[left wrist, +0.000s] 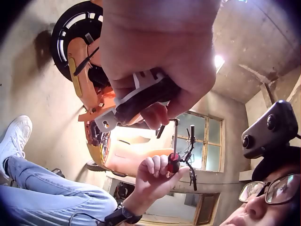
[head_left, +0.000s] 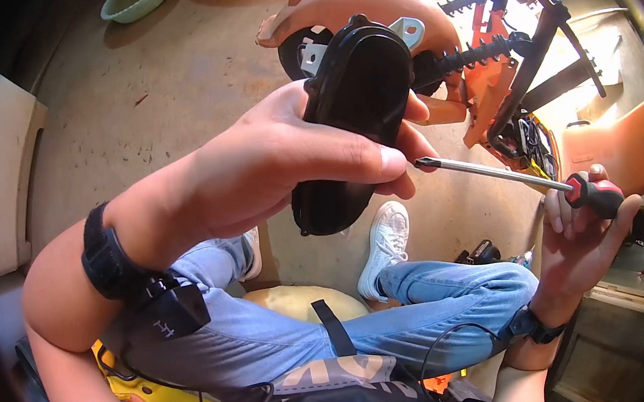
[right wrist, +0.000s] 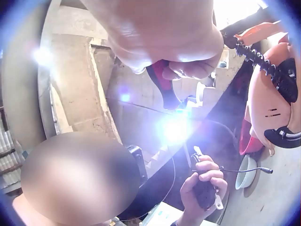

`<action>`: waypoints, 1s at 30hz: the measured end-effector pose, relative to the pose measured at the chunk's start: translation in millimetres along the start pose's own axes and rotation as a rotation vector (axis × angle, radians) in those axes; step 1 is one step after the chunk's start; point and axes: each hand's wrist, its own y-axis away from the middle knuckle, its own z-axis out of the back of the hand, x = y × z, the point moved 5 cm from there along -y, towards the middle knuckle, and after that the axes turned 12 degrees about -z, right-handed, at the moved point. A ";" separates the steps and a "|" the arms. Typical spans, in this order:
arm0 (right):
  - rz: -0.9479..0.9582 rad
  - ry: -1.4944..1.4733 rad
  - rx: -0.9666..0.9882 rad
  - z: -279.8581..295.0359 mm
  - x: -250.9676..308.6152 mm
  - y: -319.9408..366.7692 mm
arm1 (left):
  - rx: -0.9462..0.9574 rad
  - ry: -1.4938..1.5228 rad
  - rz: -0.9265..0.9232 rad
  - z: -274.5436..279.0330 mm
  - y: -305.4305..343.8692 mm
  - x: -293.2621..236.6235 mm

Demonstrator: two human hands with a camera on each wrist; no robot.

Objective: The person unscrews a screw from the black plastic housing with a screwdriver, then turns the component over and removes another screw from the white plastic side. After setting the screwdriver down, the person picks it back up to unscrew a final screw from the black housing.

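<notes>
Currently, the black oval housing (head_left: 361,81) is gripped by the left hand (head_left: 279,158), its long axis lying crosswise to the screwdriver (head_left: 517,177) (tip just beside the left fingers), whose handle is held in the right hand's (head_left: 574,242) curled fingers.

The left hand (left wrist: 160,54) grips a dark housing (left wrist: 149,98) with pale brackets (left wrist: 106,124). Below, the right hand (left wrist: 153,178) holds a red-and-black screwdriver (left wrist: 174,161); whether its tip touches the housing is hard to tell. Behind is a window (left wrist: 212,136).

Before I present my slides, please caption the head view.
A black oval part in the left grip, a screwdriver in the right grip.
</notes>
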 end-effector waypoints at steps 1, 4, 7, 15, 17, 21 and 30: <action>-0.007 0.005 0.036 -0.9 -2.0 0.2 | -0.009 0.014 0.003 0.0 0.9 0.2; -0.012 0.026 0.073 -0.3 3.9 -1.3 | -0.031 0.048 -0.005 -4.9 -2.1 0.5; -0.019 0.010 0.071 -1.3 2.9 -1.4 | -0.052 0.061 -0.002 -4.3 -1.2 -0.5; -0.022 -0.012 0.055 -3.3 -0.7 -2.0 | -0.036 0.036 0.013 -6.0 0.3 -1.5; -0.022 -0.014 0.041 -4.2 -0.9 -1.5 | -0.046 0.031 0.005 -5.1 0.4 -1.0; -0.046 -0.039 0.054 -3.1 -1.7 -2.2 | -0.054 0.030 0.000 -5.2 1.5 -0.3; -0.026 0.004 0.045 -1.3 0.4 -1.0 | -0.045 0.011 -0.025 -2.9 0.3 0.8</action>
